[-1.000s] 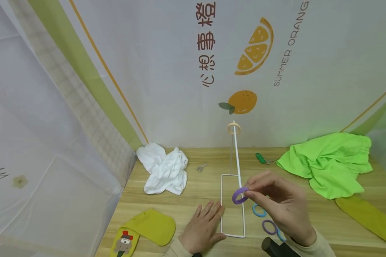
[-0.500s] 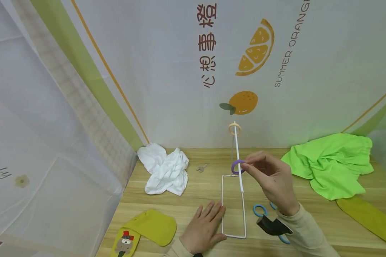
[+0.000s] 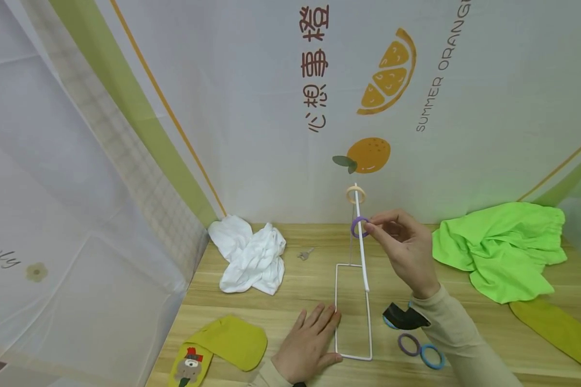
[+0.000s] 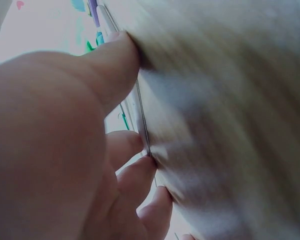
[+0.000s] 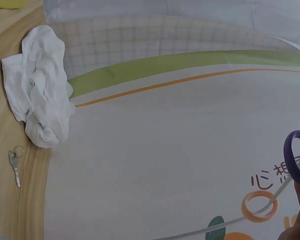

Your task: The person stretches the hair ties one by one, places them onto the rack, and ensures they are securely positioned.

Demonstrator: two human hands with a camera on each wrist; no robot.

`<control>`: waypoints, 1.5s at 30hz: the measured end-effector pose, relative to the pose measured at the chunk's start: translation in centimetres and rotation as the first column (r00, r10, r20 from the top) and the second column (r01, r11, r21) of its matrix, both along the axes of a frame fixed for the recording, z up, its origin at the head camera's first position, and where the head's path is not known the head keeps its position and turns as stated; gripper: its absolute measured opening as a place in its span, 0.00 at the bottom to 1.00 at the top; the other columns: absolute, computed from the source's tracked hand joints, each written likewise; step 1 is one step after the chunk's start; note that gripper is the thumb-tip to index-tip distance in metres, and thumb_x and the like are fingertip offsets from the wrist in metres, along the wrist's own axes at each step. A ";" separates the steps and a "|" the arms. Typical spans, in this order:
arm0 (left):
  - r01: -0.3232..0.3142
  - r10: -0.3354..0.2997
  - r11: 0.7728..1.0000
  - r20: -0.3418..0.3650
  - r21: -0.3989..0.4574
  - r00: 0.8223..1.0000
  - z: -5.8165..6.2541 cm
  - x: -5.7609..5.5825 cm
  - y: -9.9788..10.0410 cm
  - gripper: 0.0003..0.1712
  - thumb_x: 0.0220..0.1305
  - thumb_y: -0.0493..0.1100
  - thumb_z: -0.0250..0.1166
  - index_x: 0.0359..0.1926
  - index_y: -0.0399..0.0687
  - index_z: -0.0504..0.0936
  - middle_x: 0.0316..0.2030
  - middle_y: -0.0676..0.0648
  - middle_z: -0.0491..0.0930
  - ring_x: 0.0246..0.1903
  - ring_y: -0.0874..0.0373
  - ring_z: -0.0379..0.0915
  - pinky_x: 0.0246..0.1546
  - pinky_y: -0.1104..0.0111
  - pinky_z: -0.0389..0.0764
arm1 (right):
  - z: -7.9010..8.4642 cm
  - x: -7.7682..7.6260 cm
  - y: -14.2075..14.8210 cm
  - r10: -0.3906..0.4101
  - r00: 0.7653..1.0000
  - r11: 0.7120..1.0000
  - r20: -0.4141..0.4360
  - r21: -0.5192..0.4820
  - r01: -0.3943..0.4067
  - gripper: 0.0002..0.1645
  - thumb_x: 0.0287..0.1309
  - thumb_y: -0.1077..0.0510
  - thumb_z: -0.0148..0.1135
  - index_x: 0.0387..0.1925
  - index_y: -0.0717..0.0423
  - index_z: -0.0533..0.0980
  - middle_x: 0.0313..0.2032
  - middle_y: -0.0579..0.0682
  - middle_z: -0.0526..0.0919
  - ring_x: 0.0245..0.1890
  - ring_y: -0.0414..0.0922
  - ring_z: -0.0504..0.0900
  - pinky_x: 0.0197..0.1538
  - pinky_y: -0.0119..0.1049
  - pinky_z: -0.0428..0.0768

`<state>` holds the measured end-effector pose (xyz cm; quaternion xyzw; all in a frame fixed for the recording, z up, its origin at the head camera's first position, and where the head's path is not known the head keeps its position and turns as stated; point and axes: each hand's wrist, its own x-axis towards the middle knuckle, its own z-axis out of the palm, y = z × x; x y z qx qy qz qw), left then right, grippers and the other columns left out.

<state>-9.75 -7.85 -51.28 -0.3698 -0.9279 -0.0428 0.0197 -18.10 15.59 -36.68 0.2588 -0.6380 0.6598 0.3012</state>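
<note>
A white wire stand has a rectangular base [image 3: 336,287] on the table and a long rod [image 3: 363,263] above it, pointing towards me. Thumb and fingers of my right hand [image 3: 409,255] pinch a purple ring [image 3: 353,229], which encircles the rod partway along. Farther back on the same rod hangs a peach-coloured ring [image 3: 348,195]; the right wrist view shows the purple ring [image 5: 288,152] close to this peach ring [image 5: 245,205]. My left hand [image 3: 306,341] rests palm down on the table, fingertips and thumb at the base's left side and near corner.
Right of the stand lie a purple ring [image 3: 400,344] and a blue ring [image 3: 422,357]; another blue one is half hidden by my wrist mount. Around them are a key [image 3: 304,254], white cloth [image 3: 256,260], bright green cloth [image 3: 501,247] and yellow-green cloths [image 3: 239,341]. A printed curtain hangs behind.
My right hand has carried the purple ring from the rod's near end away from me along the rod, towards the peach ring. The left hand has stayed in place.
</note>
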 end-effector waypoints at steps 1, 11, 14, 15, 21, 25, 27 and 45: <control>0.000 0.000 1.000 0.004 -0.001 1.000 0.0 0.0 0.0 0.45 0.73 0.69 0.51 0.78 0.45 0.62 0.77 0.44 0.62 0.75 0.46 0.61 0.66 0.44 0.72 | 0.1 -0.3 0.0 -0.012 1.000 1.000 0.002 0.001 0.012 0.07 0.54 0.82 0.65 0.35 0.76 0.79 0.35 0.45 0.87 0.33 0.37 0.86 0.41 0.25 0.83; 0.002 -0.002 1.000 0.019 -0.005 1.000 0.1 0.0 0.2 0.45 0.73 0.69 0.51 0.79 0.46 0.61 0.78 0.44 0.61 0.76 0.47 0.59 0.67 0.44 0.72 | 0.1 -3.3 -0.2 -0.116 0.993 0.993 -0.019 -0.014 0.116 0.05 0.54 0.79 0.67 0.33 0.77 0.79 0.34 0.40 0.86 0.29 0.33 0.85 0.32 0.22 0.80; 0.000 0.000 1.000 0.001 -0.010 1.000 0.0 0.1 0.3 0.45 0.72 0.70 0.50 0.79 0.47 0.61 0.78 0.45 0.61 0.76 0.47 0.60 0.67 0.44 0.72 | 0.0 -3.8 -0.2 -0.141 0.990 0.990 -0.025 -0.023 0.140 0.05 0.54 0.79 0.67 0.33 0.77 0.79 0.34 0.40 0.86 0.27 0.32 0.84 0.29 0.21 0.77; 0.000 0.000 1.000 -0.007 -0.012 1.000 0.0 0.1 0.4 0.46 0.72 0.70 0.50 0.79 0.47 0.61 0.77 0.45 0.62 0.76 0.47 0.60 0.67 0.45 0.72 | 0.0 -4.0 -0.2 -0.147 0.989 0.989 -0.025 -0.027 0.146 0.05 0.54 0.79 0.68 0.33 0.77 0.79 0.33 0.41 0.86 0.27 0.32 0.83 0.28 0.21 0.77; -0.005 0.004 1.000 -0.041 -0.016 0.999 -0.2 0.3 0.5 0.45 0.72 0.70 0.51 0.78 0.48 0.62 0.76 0.45 0.64 0.75 0.48 0.62 0.66 0.45 0.73 | 0.1 -4.4 -0.3 -0.151 0.988 0.987 -0.018 -0.054 0.150 0.08 0.57 0.73 0.71 0.33 0.77 0.79 0.33 0.48 0.86 0.20 0.31 0.79 0.20 0.21 0.67; -0.017 0.016 1.000 -0.038 -0.019 0.999 -0.2 0.4 0.5 0.45 0.72 0.70 0.51 0.78 0.49 0.62 0.77 0.46 0.64 0.75 0.48 0.62 0.66 0.46 0.73 | 0.1 -4.6 -0.5 -0.146 0.989 0.987 -0.020 -0.069 0.144 0.09 0.58 0.72 0.71 0.34 0.77 0.79 0.33 0.50 0.86 0.17 0.31 0.76 0.18 0.23 0.63; -0.023 0.022 1.000 -0.034 -0.021 0.999 -0.2 0.4 0.5 0.45 0.72 0.70 0.51 0.78 0.49 0.62 0.77 0.46 0.64 0.75 0.49 0.62 0.66 0.46 0.72 | 0.1 -4.6 -0.5 -0.148 0.989 0.987 -0.023 -0.068 0.147 0.07 0.57 0.74 0.69 0.34 0.78 0.79 0.33 0.47 0.86 0.16 0.31 0.74 0.18 0.24 0.61; -0.018 0.019 1.000 -0.076 0.011 0.997 0.1 0.3 0.4 0.45 0.70 0.69 0.55 0.77 0.47 0.64 0.76 0.45 0.65 0.73 0.47 0.64 0.63 0.43 0.75 | -8.5 -0.4 8.8 -0.403 0.807 0.797 0.432 0.599 0.077 0.12 0.65 0.56 0.70 0.43 0.61 0.83 0.36 0.46 0.87 0.23 0.37 0.75 0.28 0.33 0.72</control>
